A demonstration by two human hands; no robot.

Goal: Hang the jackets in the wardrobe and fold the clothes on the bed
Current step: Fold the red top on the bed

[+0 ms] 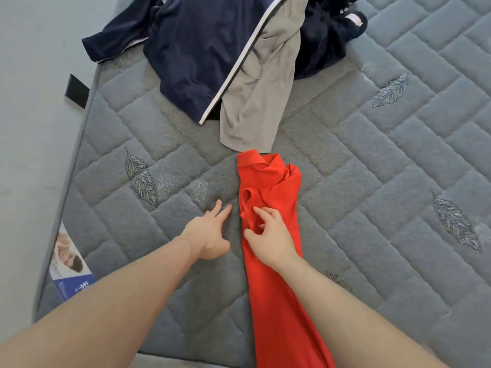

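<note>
The red polo shirt (276, 235) lay lengthwise on the bed (372, 181), soft and limp. The right hand (268, 232) pinched its chest fabric; the left hand (210, 232) rested spread beside it. Best gripped at the hem.

Only two forearms and hands show, both entering from the edge nearest the wearer and lying over the quilted grey mattress (372, 181). Both arms are bare from the frame's edge to the fingertips, with no sleeve visible on either. The left hand (210, 235), the one nearer the mattress's piped edge, is bare too. The right hand (271, 235) shows short, unpainted fingernails.
</note>
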